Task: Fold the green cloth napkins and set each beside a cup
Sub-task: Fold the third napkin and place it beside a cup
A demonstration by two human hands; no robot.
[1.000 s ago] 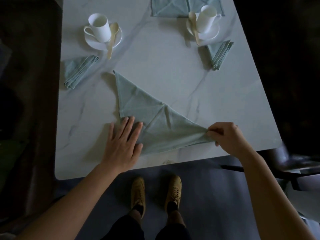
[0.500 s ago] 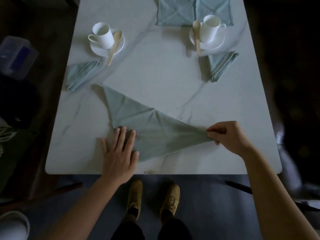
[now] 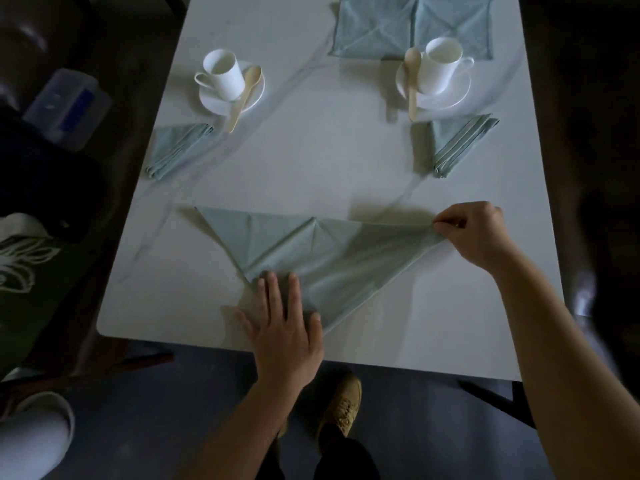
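Left hand (image 3: pixel 284 327) lies flat, pinning the near corner of the triangle-folded green napkin (image 3: pixel 311 251) on the bench (image 3: pixel 311 168). Soft, light cloth that probably slides, so work from the corners. Right hand (image 3: pixel 474 237) pinches the right tip, maybe lifted slightly.

A dining area, probably in a home. A white marble-look table (image 3: pixel 311 161) is laid for two. At far left stands a white cup (image 3: pixel 223 75) on a saucer (image 3: pixel 254 100) with a wooden spoon (image 3: pixel 244 97). At far right a second cup (image 3: pixel 441 65) is set the same way. A folded green napkin (image 3: pixel 176 150) lies near each. A clear plastic tub (image 3: pixel 65 105) sits off to the left.
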